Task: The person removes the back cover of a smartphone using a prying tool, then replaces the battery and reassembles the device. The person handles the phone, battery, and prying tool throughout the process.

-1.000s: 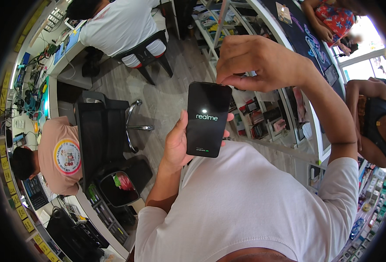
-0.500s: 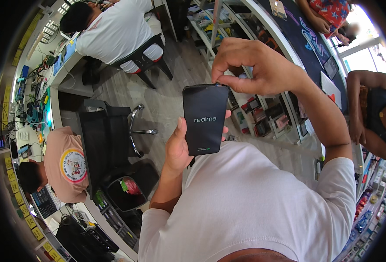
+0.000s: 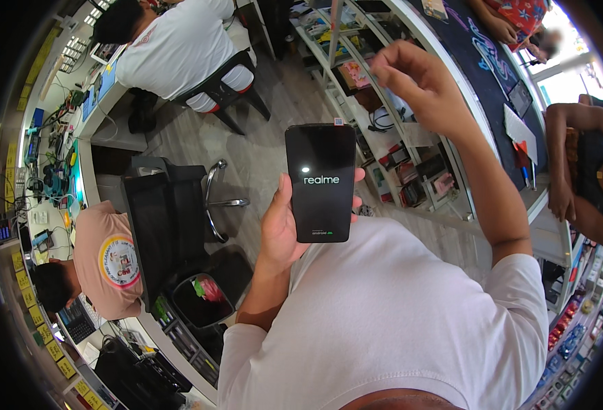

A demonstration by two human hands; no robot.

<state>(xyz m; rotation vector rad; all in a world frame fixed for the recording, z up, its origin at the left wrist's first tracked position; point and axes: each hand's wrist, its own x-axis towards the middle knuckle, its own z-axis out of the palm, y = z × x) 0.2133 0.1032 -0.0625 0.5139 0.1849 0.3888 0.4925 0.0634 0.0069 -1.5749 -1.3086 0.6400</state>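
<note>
A black smartphone (image 3: 320,205) stands nearly upright in front of my chest, its dark screen lit with a white logo. My left hand (image 3: 279,222) grips its lower half, thumb along the left edge and fingertips showing at the right edge. A small white tab with a blue pattern (image 3: 338,121) sticks up from the phone's top edge, near the right corner. Up and to the right of it, apart from the phone, my right hand (image 3: 421,85) is raised with loosely bent fingers. Nothing shows in its fingers.
A black office chair (image 3: 168,229) stands to the left, beside a seated person (image 3: 109,260). Another person in white (image 3: 178,51) sits at the far left bench. Glass display shelves (image 3: 383,137) run along the right, with people beyond the counter (image 3: 479,61).
My right hand has let go at the phone's top edge and moved up and right. The small tab there is now uncovered. My left hand keeps its grip.
</note>
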